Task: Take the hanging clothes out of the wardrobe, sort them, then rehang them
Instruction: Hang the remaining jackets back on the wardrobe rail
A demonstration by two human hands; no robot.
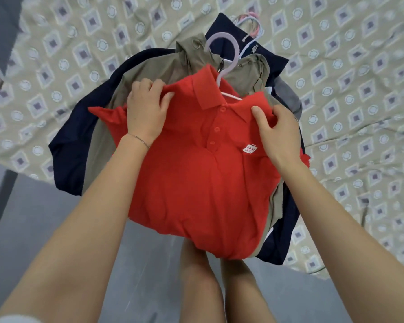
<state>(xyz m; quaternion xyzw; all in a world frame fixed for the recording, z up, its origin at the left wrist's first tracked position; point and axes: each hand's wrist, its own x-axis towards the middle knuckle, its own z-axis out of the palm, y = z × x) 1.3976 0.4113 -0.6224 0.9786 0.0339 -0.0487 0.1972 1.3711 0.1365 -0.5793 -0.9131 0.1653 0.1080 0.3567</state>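
A red polo shirt [196,178] on a pale lilac hanger [229,57] lies on top of a pile of clothes at the bed's edge. My left hand [145,110] grips the shirt's left shoulder, fingers curled into the fabric. My right hand [278,134] pinches the right shoulder, thumb on top. Under the red shirt lie a khaki garment [154,68] and a navy garment [79,141], with a grey piece [287,94] at the right. More hanger hooks [250,26] stick out at the pile's far end.
The pile rests on a bed with a beige diamond-patterned sheet [359,89]. Grey floor [56,194] lies below the bed's edge, with my bare legs [210,287] against it. A dark furniture leg [0,201] stands at the left.
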